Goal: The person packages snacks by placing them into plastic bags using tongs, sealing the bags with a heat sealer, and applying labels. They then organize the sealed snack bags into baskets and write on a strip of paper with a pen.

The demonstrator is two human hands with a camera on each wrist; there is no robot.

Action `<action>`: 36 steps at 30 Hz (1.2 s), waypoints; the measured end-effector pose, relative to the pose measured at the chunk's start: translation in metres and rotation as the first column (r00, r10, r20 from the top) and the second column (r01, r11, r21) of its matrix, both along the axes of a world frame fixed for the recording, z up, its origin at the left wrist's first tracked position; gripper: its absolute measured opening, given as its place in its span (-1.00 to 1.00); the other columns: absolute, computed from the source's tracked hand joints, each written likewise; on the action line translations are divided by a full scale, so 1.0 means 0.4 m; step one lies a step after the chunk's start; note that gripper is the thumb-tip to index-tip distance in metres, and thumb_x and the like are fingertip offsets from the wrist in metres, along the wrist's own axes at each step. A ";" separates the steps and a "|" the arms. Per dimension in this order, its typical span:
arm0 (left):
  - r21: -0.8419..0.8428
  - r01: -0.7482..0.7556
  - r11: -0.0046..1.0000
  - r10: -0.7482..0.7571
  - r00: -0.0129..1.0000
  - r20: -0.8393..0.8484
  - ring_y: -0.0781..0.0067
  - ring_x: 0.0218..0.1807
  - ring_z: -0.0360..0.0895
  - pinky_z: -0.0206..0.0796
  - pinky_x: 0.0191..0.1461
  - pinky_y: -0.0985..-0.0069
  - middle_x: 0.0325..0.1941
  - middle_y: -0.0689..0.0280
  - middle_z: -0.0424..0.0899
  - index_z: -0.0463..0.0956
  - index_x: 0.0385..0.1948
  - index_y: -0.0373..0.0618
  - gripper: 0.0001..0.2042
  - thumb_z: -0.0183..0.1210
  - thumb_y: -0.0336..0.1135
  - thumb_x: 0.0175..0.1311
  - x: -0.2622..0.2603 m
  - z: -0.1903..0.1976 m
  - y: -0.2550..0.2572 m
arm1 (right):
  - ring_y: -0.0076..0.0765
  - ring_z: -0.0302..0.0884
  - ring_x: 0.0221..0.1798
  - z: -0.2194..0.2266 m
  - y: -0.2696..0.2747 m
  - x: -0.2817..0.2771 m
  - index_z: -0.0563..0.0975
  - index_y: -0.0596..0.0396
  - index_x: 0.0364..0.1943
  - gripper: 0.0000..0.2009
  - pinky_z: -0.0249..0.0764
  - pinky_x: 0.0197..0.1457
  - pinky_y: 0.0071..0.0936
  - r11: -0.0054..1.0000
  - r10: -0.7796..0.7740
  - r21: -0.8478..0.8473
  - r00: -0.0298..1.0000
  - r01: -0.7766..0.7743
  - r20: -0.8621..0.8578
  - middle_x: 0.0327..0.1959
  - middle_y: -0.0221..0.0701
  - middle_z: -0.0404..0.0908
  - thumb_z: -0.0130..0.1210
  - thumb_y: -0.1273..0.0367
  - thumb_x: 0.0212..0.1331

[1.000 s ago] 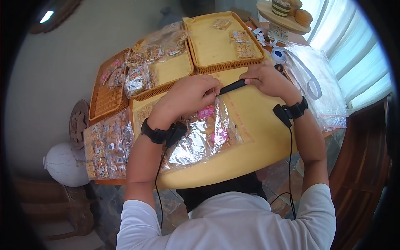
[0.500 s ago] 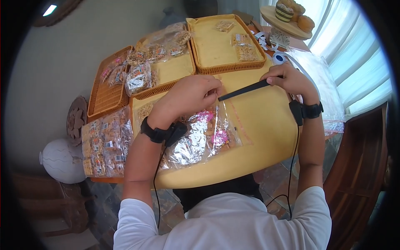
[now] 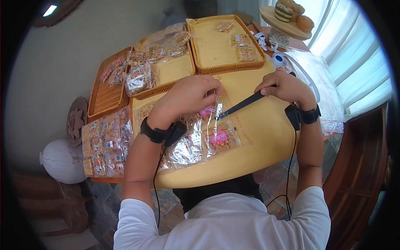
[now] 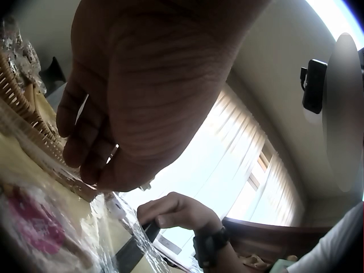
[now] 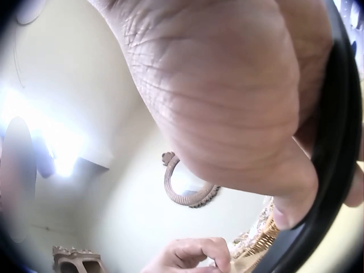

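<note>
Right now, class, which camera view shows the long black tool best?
The head view: it shows the black tool running from the right hand to its tip at the clear bag. The left wrist view catches only a short stretch below that hand; the right wrist view, a close-up section without the tip.

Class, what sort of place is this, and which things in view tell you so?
Probably a home or small-shop room used for packing food, though I can't tell which: wicker trays and bagged snacks sit on a yellow-covered table, with pale curtains beside it.
</note>
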State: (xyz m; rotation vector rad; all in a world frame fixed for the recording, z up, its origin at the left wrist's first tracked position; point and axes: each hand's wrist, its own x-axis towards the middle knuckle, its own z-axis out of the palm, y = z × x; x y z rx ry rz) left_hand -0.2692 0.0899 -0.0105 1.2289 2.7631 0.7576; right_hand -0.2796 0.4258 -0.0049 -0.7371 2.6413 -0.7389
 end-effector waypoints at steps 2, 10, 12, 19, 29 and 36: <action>-0.009 0.009 1.000 -0.009 1.000 -0.017 0.02 -0.13 0.69 0.54 -0.04 0.17 -0.21 0.15 0.73 0.65 -0.19 -0.16 -0.83 0.20 -0.30 0.33 -0.005 -0.005 -0.004 | -0.21 0.72 -0.10 0.000 0.042 -0.022 0.81 0.10 -0.05 -0.81 0.54 0.14 -0.30 0.998 -0.024 -0.055 0.999 0.025 0.034 -0.21 -0.26 0.83 0.30 0.37 0.37; -0.002 0.007 1.000 -0.007 1.000 0.022 0.13 -0.17 0.70 0.54 -0.06 0.27 -0.24 0.21 0.74 0.66 -0.21 -0.15 -0.86 0.24 -0.31 0.34 -0.002 0.000 0.000 | -0.11 0.75 -0.09 -0.096 0.013 -0.069 0.81 0.07 -0.01 -0.77 0.58 0.14 -0.26 0.989 -0.066 -0.143 0.953 0.024 -0.295 -0.17 -0.22 0.83 0.31 0.29 0.39; 0.007 -0.011 1.000 0.011 1.000 0.027 0.16 -0.19 0.70 0.54 -0.07 0.28 -0.26 0.22 0.74 0.67 -0.23 -0.14 -0.88 0.23 -0.33 0.33 0.000 -0.002 0.000 | -0.11 0.68 -0.03 -0.106 -0.011 -0.070 0.77 0.11 0.03 -0.77 0.52 0.19 -0.23 0.996 -0.045 -0.093 0.945 0.016 -0.324 -0.13 -0.23 0.78 0.26 0.33 0.45; 0.007 0.001 1.000 -0.001 1.000 -0.007 0.17 -0.21 0.70 0.54 -0.08 0.28 -0.28 0.22 0.73 0.67 -0.23 -0.13 -0.88 0.23 -0.34 0.32 0.002 -0.002 0.001 | -0.13 0.65 0.00 -0.127 -0.043 -0.070 0.77 0.04 0.04 -0.76 0.36 0.29 -0.21 0.997 -0.027 -0.076 0.879 -0.011 -0.476 -0.12 -0.26 0.76 0.22 0.26 0.48; -0.008 -0.005 1.000 0.005 1.000 0.028 0.11 -0.18 0.72 0.55 -0.05 0.27 -0.24 0.17 0.74 0.67 -0.16 -0.14 -0.85 0.24 -0.33 0.33 0.003 0.003 0.006 | -0.15 0.62 -0.01 -0.145 -0.088 -0.062 0.82 -0.12 0.00 -0.78 0.18 0.33 -0.22 0.988 0.050 -0.120 0.939 -0.096 -0.340 -0.16 -0.33 0.78 0.25 0.20 0.45; 0.002 -0.119 0.993 0.119 0.993 0.004 0.08 -0.15 0.76 0.56 -0.03 0.19 -0.21 0.16 0.80 0.60 0.19 -0.10 -0.62 0.24 -0.29 0.34 0.016 0.004 -0.007 | -0.03 0.68 0.03 -0.145 -0.018 -0.089 0.77 0.09 0.04 -0.76 0.45 0.23 -0.18 0.985 0.036 -0.144 0.937 -0.091 -0.347 -0.15 -0.22 0.77 0.27 0.33 0.39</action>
